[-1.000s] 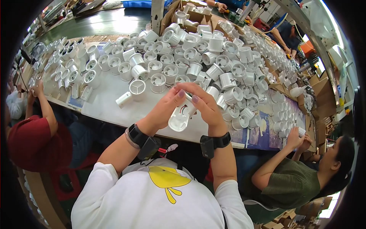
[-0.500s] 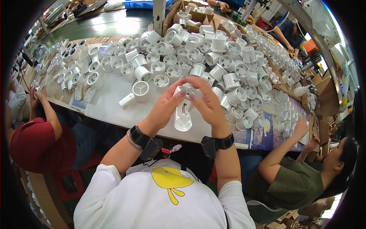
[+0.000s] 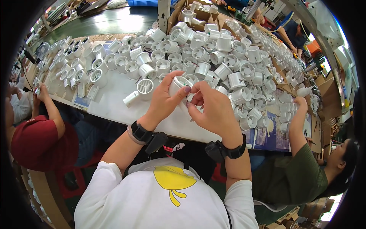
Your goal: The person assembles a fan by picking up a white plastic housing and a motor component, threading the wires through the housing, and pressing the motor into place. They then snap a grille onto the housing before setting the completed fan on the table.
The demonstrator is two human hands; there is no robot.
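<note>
My left hand (image 3: 162, 100) is closed around a white plastic fan housing (image 3: 176, 87), a round shell held tilted over the near side of the table. Green bits show inside its rim. My right hand (image 3: 215, 105) is at the housing's right side, thumb and fingers pinched together by its lower edge. Whatever lies between those fingertips is too small to make out. Most of the housing's lower part is hidden behind my hands. Left of them, another white housing with a slotted grille (image 3: 145, 86) lies on the white table surface (image 3: 110, 110).
A large heap of white fan housings (image 3: 198, 53) covers the far and right side of the table. More handled housings (image 3: 98, 76) stand to the left. Cardboard boxes (image 3: 219, 19) and a metal post (image 3: 164, 15) rise behind. Co-workers sit at left (image 3: 42, 141) and right (image 3: 293, 175).
The housing has turned and tilted, so its open handle with red wires no longer shows. My right hand has moved from its upper edge to a pinch lower at its side.
</note>
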